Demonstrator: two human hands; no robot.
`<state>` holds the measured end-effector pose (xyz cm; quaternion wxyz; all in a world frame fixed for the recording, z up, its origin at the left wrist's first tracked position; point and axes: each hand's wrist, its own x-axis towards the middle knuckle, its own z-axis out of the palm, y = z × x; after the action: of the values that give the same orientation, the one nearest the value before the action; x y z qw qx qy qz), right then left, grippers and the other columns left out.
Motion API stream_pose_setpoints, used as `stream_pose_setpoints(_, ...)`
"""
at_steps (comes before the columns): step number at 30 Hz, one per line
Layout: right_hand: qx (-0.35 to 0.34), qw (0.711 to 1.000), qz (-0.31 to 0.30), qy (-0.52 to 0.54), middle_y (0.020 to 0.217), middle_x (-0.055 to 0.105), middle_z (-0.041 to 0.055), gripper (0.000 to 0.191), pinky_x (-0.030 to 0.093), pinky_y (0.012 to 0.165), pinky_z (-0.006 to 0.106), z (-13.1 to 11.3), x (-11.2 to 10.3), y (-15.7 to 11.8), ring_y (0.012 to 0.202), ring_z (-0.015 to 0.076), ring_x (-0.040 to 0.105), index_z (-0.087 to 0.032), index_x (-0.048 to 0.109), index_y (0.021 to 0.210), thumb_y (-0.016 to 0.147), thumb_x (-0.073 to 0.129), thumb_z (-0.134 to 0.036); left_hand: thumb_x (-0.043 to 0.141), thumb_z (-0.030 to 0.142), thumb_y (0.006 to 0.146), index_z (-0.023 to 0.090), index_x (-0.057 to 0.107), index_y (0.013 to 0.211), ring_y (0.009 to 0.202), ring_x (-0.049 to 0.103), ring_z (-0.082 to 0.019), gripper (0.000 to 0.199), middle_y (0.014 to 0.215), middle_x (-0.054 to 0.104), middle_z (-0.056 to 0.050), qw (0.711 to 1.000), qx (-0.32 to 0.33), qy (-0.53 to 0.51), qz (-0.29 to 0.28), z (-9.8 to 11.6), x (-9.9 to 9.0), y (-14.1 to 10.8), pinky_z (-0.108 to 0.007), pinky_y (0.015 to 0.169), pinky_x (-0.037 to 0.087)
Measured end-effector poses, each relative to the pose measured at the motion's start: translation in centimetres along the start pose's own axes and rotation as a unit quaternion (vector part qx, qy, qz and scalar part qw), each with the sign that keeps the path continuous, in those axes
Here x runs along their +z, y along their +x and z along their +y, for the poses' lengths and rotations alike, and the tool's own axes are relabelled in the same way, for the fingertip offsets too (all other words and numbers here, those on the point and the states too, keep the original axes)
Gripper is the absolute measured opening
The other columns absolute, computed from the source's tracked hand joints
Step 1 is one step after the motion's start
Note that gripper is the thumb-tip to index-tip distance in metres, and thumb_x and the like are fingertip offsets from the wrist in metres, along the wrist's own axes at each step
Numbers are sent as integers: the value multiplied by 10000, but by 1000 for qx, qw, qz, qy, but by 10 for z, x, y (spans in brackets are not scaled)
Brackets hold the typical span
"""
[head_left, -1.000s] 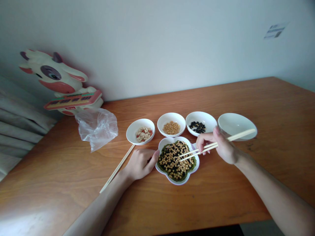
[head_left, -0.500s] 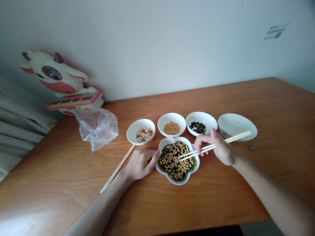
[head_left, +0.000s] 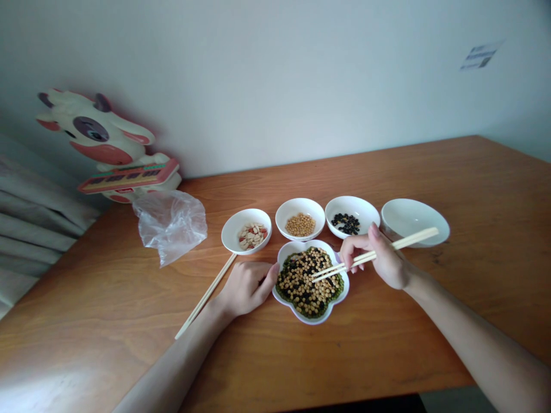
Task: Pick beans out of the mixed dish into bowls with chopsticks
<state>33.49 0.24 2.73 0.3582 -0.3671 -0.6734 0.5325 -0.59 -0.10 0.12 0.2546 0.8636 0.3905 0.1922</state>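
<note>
My right hand (head_left: 379, 258) grips a pair of light wooden chopsticks (head_left: 408, 239), whose tips sit over a heap of mixed yellow, black and green beans (head_left: 303, 284). The beans fill a white flower-shaped dish (head_left: 309, 319). My left hand (head_left: 247, 288) lies with curled fingers against that dish's left rim. A separate wooden chopstick (head_left: 205, 296) lies on the table, its lower part running past my left wrist. Behind the dish stand small white bowls of peanuts (head_left: 228, 230), soybeans (head_left: 300, 203) and black beans (head_left: 361, 209).
A wider white bowl (head_left: 415, 221) stands to the right of the black beans on the wooden table (head_left: 365, 172). A crumpled clear plastic bag (head_left: 170, 226) lies at the back left, near a cow-shaped toy (head_left: 97, 137) and a grey curtain (head_left: 34, 223).
My right hand has shifted slightly left, with the chopsticks still over the beans. My left hand stays in place against the dish.
</note>
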Motion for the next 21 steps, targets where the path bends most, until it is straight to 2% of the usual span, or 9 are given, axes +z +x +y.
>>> stream_pose_setpoints(21,6,1000,-6,6,731,689,78,918,446,636,339,1,5,0,660,206,595,-198,698,756,1035,30,-763,358,336,1134,183,388,703,571,405,-102,458,636,485,25,1000,-3,-2,1,-2,2,0,-299,616,283)
